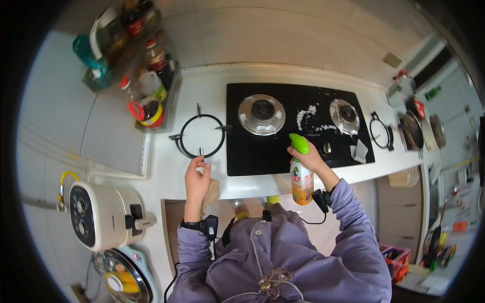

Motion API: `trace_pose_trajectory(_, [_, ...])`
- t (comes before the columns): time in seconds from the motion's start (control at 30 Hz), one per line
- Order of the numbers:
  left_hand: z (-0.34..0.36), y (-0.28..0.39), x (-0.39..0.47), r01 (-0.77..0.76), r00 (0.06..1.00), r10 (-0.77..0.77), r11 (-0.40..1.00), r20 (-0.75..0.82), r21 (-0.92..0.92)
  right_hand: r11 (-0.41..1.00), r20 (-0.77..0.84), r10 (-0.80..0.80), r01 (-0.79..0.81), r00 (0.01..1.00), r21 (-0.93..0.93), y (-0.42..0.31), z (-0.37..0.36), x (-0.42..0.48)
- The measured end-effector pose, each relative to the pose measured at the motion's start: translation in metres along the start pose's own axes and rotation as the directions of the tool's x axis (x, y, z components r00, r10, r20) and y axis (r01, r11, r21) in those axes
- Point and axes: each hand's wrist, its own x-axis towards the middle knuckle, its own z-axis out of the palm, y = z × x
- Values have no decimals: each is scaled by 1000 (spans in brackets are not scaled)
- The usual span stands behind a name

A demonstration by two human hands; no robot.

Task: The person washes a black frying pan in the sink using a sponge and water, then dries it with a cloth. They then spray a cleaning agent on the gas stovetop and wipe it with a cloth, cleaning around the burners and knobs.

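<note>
My right hand (307,156) grips a spray bottle (302,181) with a green trigger head, over the front edge of a black glass gas cooktop (257,153). White foam (305,115) lies on the glass and on both burners, the left (262,114) and the right (344,116). At a prong of the black pan support (221,143) on the counter, my left hand (197,178) has thumb and fingertips close together; whether they grip it I cannot tell. A tan cloth (211,193) lies beside that hand. A grey-white cloth (358,151) rests on the cooktop's right front corner.
A second pan support (380,132) lies right of the cooktop, with pans (412,130) beyond. Bottles (156,57) stand on a rack at the back left. An air fryer (110,216) and a round cooker with a lid (125,274) stand at the left.
</note>
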Motion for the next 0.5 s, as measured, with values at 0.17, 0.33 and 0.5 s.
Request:
trace_pose_trajectory(0.17, [9,3,1,-47,992,46,999,117,2,993,63,-69,74,996,-87,6,20,-46])
trace_pose_trajectory(0.33, [31,10,-3,-91,977,92,996,193,-16,966,64,2,15,998,-259,21,33,-79])
trace_pose_trajectory(0.5, [59,23,-10,-123,962,124,992,245,-21,969,-172,39,-80,984,-235,53,-18,-105])
